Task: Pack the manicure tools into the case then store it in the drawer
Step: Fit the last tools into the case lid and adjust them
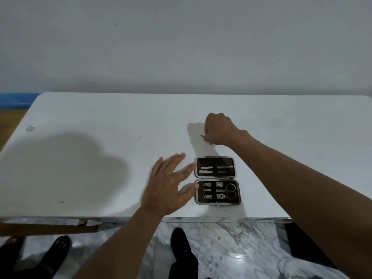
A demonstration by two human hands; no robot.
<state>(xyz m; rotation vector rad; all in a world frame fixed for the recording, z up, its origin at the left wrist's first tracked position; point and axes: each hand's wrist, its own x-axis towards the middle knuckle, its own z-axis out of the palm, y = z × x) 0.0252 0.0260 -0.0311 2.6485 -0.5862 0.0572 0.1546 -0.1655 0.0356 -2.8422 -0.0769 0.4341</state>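
A small manicure case (217,202) lies open flat on the white table (100,137), near its front edge. Its dark lining holds several metal tools: two slim ones in the far half, clippers and small scissors (231,190) in the near half. My left hand (169,186) hovers spread just left of the case, thumb and forefinger tips at its left rim. Beyond the case my right hand (219,128) is curled down onto the table, pinching a thin metal tool (202,136); only its tips show beside the fingers.
A plain wall rises behind the table. Below the front edge lies a marbled floor with my dark shoes (182,246) and a wooden bar (48,228) under the table's left. The drawer is not in view.
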